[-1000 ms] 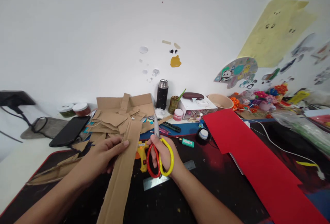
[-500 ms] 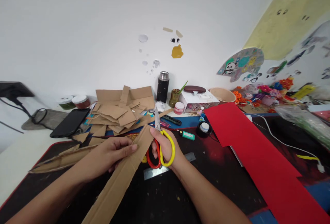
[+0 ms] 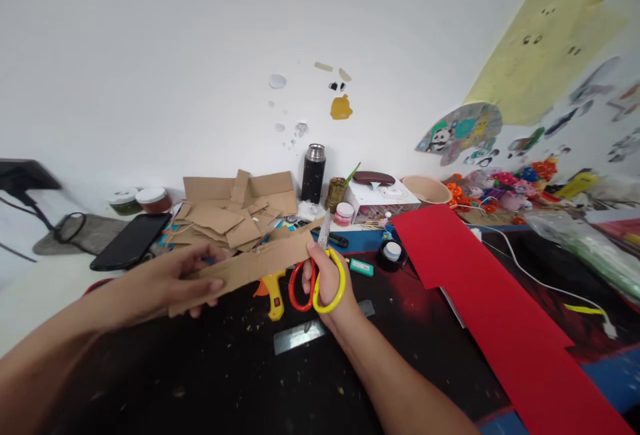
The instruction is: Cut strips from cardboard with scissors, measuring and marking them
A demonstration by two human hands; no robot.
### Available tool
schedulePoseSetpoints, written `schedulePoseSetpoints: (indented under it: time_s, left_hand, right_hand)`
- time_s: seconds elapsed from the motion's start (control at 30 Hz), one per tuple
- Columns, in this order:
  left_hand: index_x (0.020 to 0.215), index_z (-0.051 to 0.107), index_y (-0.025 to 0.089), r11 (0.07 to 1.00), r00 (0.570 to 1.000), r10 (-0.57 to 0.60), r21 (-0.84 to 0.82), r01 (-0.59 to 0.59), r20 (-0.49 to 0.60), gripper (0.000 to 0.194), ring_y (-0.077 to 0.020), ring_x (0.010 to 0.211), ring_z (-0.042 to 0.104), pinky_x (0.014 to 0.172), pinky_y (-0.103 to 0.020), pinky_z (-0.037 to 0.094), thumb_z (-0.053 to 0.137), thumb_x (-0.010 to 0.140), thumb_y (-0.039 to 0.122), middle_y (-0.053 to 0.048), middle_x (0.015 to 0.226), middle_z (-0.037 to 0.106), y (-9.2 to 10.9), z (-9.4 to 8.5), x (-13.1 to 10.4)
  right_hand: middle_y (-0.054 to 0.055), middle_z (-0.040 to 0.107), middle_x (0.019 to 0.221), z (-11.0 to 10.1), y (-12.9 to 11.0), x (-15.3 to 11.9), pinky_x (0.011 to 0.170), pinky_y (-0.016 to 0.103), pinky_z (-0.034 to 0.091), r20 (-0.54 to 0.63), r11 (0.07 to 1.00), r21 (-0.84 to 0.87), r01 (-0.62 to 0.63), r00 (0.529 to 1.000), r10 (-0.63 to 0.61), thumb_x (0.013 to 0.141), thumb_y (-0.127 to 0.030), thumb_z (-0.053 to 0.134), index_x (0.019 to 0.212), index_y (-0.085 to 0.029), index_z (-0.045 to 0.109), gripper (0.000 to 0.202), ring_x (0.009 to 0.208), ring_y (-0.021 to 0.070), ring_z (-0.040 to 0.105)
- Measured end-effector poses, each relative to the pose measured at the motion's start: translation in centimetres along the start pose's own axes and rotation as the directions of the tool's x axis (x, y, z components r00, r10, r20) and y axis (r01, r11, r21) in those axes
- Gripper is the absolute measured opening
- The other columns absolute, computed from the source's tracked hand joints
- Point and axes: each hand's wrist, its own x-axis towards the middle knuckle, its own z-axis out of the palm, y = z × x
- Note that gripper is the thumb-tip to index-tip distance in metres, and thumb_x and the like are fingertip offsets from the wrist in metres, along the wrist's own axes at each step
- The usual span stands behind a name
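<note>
A long brown cardboard strip (image 3: 265, 261) stretches between my two hands above the dark desk mat. Near its left end, my left hand (image 3: 187, 281) grips it, thumb on top and fingers beneath. My right hand (image 3: 327, 278) is closed round a pair of scissors (image 3: 342, 288) with one red and one yellow handle. Its thumb also presses on the strip's right end. The blades point up and away, beside that end. Below the strip lies a yellow hot glue gun (image 3: 275, 298), partly covered by it. A metal ruler (image 3: 297, 337) rests on the mat under my right wrist.
Cardboard scraps (image 3: 215, 218) are piled at the back left, beside a black phone (image 3: 131, 241). A black thermos (image 3: 313, 175) and a white box (image 3: 385, 196) stand along the wall. Red card (image 3: 490, 295) covers much of the right side.
The cardboard strip has swung from slanting toward me to lying nearly crosswise. My left hand has moved left along with it, uncovering the glue gun. The scissors stay in my right hand.
</note>
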Motion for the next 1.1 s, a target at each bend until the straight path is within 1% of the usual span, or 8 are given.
schedulePoseSetpoints:
  time_s: [0.17,0.3,0.37,0.47,0.57,0.7,0.97,1.1]
  left_hand:
    - [0.099,0.077,0.023,0.988,0.970,0.041,-0.135,-0.075,-0.239,0.046,-0.0123,0.047,0.059,0.042,-0.018,0.042,0.100,0.064,0.042,0.002,0.069,0.071,0.7,-3.1,0.7]
    - [0.095,0.076,0.019,0.894,0.913,-0.011,-0.414,-0.174,-0.407,0.037,-0.0103,0.044,0.060,0.035,-0.015,0.039,0.097,0.065,0.027,0.000,0.072,0.074,0.7,-3.4,1.8]
    - [0.096,0.078,0.016,0.801,0.887,-0.030,-0.542,-0.255,-0.460,0.024,-0.0142,0.061,0.073,0.048,-0.015,0.055,0.089,0.075,0.021,-0.005,0.080,0.080,0.8,-2.4,2.3]
    - [0.091,0.080,0.015,0.700,0.908,-0.019,-0.654,-0.287,-0.419,0.012,-0.0221,0.083,0.081,0.078,-0.028,0.070,0.085,0.083,0.023,-0.010,0.085,0.084,0.8,0.2,2.4]
    - [0.092,0.083,0.017,0.699,0.920,0.029,-0.651,-0.297,-0.390,0.020,-0.0226,0.085,0.080,0.076,-0.029,0.071,0.093,0.075,0.020,-0.011,0.100,0.086,0.3,2.9,2.3]
    - [0.087,0.085,0.013,0.700,0.902,0.054,-0.628,-0.341,-0.429,0.035,-0.0211,0.073,0.077,0.064,-0.027,0.069,0.102,0.068,0.036,-0.012,0.087,0.084,-0.5,4.4,2.6]
    - [0.078,0.082,0.015,0.740,0.854,0.103,-0.535,-0.408,-0.509,0.058,-0.0178,0.064,0.071,0.053,-0.024,0.062,0.108,0.049,0.058,-0.007,0.076,0.079,-0.2,3.2,3.1]
    - [0.081,0.080,0.017,0.821,0.860,0.156,-0.421,-0.387,-0.486,0.060,-0.0160,0.058,0.065,0.045,-0.023,0.055,0.101,0.058,0.067,-0.003,0.072,0.075,-0.4,2.9,2.9]
  right_hand:
    - [-0.004,0.044,0.036,0.2,0.7,-0.6,0.036,0.022,0.024,0.119,0.994,-0.103,-0.021,0.992,0.033,0.085,-0.063,0.072,0.050,-0.023,0.051,0.058,0.031,0.0089,0.040]
    - [-0.005,0.045,0.037,0.4,0.9,-1.0,0.036,0.021,0.026,0.129,0.992,-0.124,-0.035,0.990,0.051,0.084,-0.060,0.074,0.052,-0.023,0.051,0.054,0.031,0.0087,0.039]
    - [-0.005,0.045,0.037,0.4,1.1,-1.1,0.036,0.022,0.027,0.119,0.990,-0.137,-0.040,0.991,0.056,0.084,-0.061,0.074,0.054,-0.023,0.051,0.054,0.031,0.0092,0.039]
    - [-0.004,0.045,0.036,0.5,1.3,-1.2,0.036,0.022,0.030,0.124,0.986,-0.155,-0.054,0.990,0.073,0.085,-0.064,0.071,0.055,-0.024,0.052,0.054,0.031,0.0100,0.039]
    - [-0.005,0.046,0.038,0.7,1.6,-1.5,0.037,0.022,0.033,0.157,0.988,-0.152,-0.033,0.986,0.058,0.086,-0.064,0.073,0.059,-0.023,0.052,0.053,0.032,0.0096,0.040]
    - [-0.006,0.050,0.041,0.8,1.7,-2.0,0.036,0.021,0.032,0.203,0.986,-0.165,-0.028,0.977,0.062,0.088,-0.064,0.075,0.068,-0.022,0.056,0.051,0.031,0.0095,0.042]
    - [-0.006,0.051,0.043,1.2,1.3,-2.6,0.035,0.020,0.033,0.313,0.989,-0.139,-0.047,0.946,0.089,0.084,-0.078,0.077,0.071,-0.022,0.055,0.062,0.031,0.0091,0.043]
    - [-0.006,0.052,0.044,1.3,1.2,-2.9,0.035,0.020,0.034,0.338,0.986,-0.161,-0.047,0.936,0.099,0.083,-0.086,0.074,0.075,-0.022,0.056,0.067,0.032,0.0095,0.044]
